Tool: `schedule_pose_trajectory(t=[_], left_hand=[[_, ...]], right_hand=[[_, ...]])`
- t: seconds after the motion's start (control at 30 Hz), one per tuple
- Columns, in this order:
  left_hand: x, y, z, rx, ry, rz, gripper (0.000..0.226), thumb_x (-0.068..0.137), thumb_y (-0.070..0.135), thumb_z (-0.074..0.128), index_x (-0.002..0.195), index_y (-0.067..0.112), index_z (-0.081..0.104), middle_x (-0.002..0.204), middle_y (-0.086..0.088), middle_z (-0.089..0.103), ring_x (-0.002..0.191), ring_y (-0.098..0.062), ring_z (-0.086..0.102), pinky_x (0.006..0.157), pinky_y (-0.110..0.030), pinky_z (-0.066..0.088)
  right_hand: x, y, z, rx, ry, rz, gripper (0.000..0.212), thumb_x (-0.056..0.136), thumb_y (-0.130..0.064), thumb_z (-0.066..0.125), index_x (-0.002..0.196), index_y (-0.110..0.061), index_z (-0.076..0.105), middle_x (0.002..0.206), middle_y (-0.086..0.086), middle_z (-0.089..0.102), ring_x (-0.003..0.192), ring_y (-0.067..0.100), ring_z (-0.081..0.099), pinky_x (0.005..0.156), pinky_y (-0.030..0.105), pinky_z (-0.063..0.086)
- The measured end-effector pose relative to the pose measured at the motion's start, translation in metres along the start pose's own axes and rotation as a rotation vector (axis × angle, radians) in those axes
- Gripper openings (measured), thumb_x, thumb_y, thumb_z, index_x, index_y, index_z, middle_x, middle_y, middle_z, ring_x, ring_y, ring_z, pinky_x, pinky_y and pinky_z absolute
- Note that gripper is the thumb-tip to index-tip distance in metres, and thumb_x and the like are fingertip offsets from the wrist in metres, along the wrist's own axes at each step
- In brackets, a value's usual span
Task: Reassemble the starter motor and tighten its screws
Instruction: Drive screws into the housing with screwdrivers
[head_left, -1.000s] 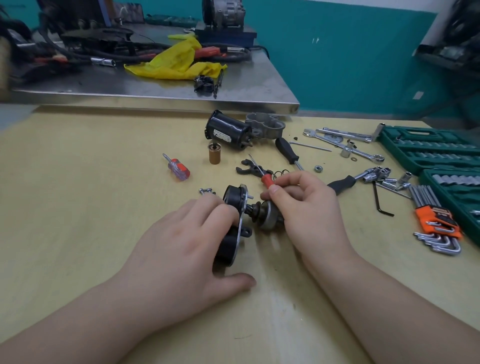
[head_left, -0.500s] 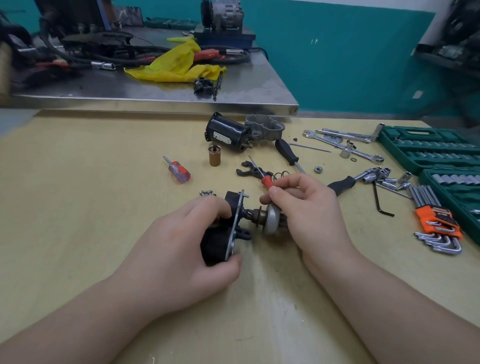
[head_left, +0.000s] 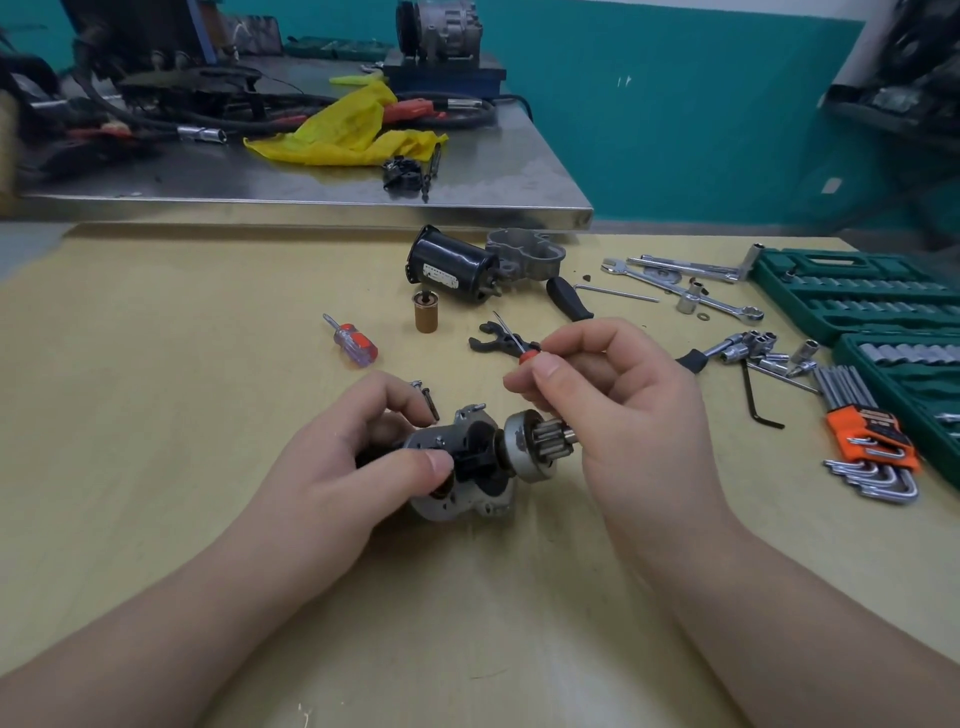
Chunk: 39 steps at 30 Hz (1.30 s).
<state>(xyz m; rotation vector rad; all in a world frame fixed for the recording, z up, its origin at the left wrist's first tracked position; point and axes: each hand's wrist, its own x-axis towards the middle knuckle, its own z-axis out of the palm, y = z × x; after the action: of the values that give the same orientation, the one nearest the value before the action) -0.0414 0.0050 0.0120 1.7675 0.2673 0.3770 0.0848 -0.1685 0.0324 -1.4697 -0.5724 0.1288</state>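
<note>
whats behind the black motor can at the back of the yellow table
A grey cast housing lies right behind the black motor can, apparently touching it. The can covers the housing's near left part, so whether they are joined cannot be seen. Beyond both runs the steel bench.

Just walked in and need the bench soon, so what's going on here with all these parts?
A person is putting a starter motor back together on the wooden table. The left hand grips the motor assembly, whose gear end points right. The right hand pinches a small red-handled screwdriver above it. The black motor housing, loose screws and wrenches lie around, so it isn't finished.
</note>
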Motion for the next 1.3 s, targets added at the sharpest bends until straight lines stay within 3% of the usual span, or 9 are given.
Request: schedule_pose_trajectory(t=[0.1,0.2,0.27,0.37,0.67,0.87,0.97,1.17,1.3], left_hand=[[0.001,0.003,0.001,-0.005,-0.016,-0.027,0.034,0.072,0.049,0.066,0.093,0.023,0.066,0.086,-0.019,0.069,0.072,-0.019,0.061,0.070,-0.040,0.040],[0.005,0.006,0.001,0.103,-0.008,-0.012,0.024,0.081,0.036,0.057,0.091,0.016,0.066,0.083,-0.019,0.059,0.072,-0.014,0.051,0.065,-0.029,0.035],[0.008,0.007,0.001,0.147,0.006,-0.007,0.025,0.084,0.033,0.051,0.085,0.012,0.065,0.080,-0.017,0.055,0.070,-0.011,0.048,0.057,-0.022,0.034],[0.011,0.009,0.002,0.142,0.059,-0.011,0.028,0.087,0.036,0.048,0.083,0.014,0.065,0.077,-0.004,0.058,0.071,-0.010,0.048,0.056,-0.008,0.036],[0.016,0.012,0.005,0.172,0.110,-0.014,0.035,0.081,0.040,0.045,0.088,0.010,0.062,0.086,-0.008,0.057,0.081,-0.019,0.048,0.057,-0.010,0.036],[0.019,0.007,0.004,0.145,0.162,-0.018,0.038,0.084,0.042,0.047,0.088,0.009,0.064,0.085,-0.011,0.058,0.080,-0.021,0.050,0.056,-0.012,0.037],[0.022,0.003,0.003,0.160,0.167,-0.021,0.036,0.085,0.042,0.047,0.087,0.011,0.065,0.084,-0.006,0.060,0.080,-0.019,0.052,0.057,-0.010,0.038],[0.023,-0.001,0.003,0.135,0.185,-0.013,0.029,0.085,0.041,0.048,0.083,0.019,0.065,0.079,0.004,0.061,0.068,-0.004,0.052,0.058,-0.007,0.040],[0.025,-0.003,0.002,0.152,0.177,-0.016,0.032,0.086,0.041,0.048,0.082,0.014,0.064,0.079,-0.002,0.059,0.070,-0.009,0.051,0.058,-0.009,0.039]], right_hand=[[-0.003,-0.005,-0.001,0.003,-0.011,-0.046,0.007,0.094,-0.020,0.069,0.100,-0.024,0.071,0.090,-0.002,0.082,0.093,0.015,0.079,0.085,0.027,0.063],[-0.008,-0.006,0.000,-0.094,-0.006,-0.142,0.011,0.096,-0.016,0.072,0.099,-0.027,0.071,0.091,-0.007,0.081,0.097,0.013,0.077,0.084,0.029,0.063],[-0.010,-0.004,0.000,-0.227,0.017,-0.263,0.014,0.094,-0.015,0.076,0.096,-0.028,0.073,0.095,-0.009,0.077,0.102,0.016,0.074,0.085,0.036,0.061],[-0.011,-0.003,-0.002,-0.396,0.047,-0.520,0.011,0.089,-0.012,0.082,0.094,-0.021,0.079,0.096,-0.015,0.070,0.103,0.017,0.065,0.083,0.033,0.054],[-0.022,-0.003,0.002,-0.507,0.051,-0.866,0.005,0.091,-0.004,0.084,0.087,-0.003,0.081,0.089,0.004,0.077,0.083,0.028,0.069,0.078,0.045,0.052],[-0.033,0.005,0.013,-0.453,-0.127,-0.615,0.010,0.091,0.001,0.079,0.097,-0.007,0.083,0.093,-0.001,0.078,0.087,0.018,0.069,0.078,0.027,0.053],[-0.033,0.011,0.017,-0.518,-0.169,-0.522,0.013,0.091,0.001,0.080,0.097,-0.010,0.083,0.091,-0.003,0.077,0.086,0.016,0.069,0.075,0.030,0.053],[-0.034,0.013,0.023,-0.590,-0.183,-0.482,0.010,0.092,0.000,0.079,0.097,-0.009,0.080,0.088,-0.001,0.072,0.083,0.011,0.064,0.075,0.019,0.049],[-0.033,0.014,0.026,-0.637,-0.207,-0.466,0.006,0.095,-0.005,0.078,0.098,-0.010,0.080,0.091,-0.001,0.071,0.084,0.013,0.064,0.075,0.026,0.051]])
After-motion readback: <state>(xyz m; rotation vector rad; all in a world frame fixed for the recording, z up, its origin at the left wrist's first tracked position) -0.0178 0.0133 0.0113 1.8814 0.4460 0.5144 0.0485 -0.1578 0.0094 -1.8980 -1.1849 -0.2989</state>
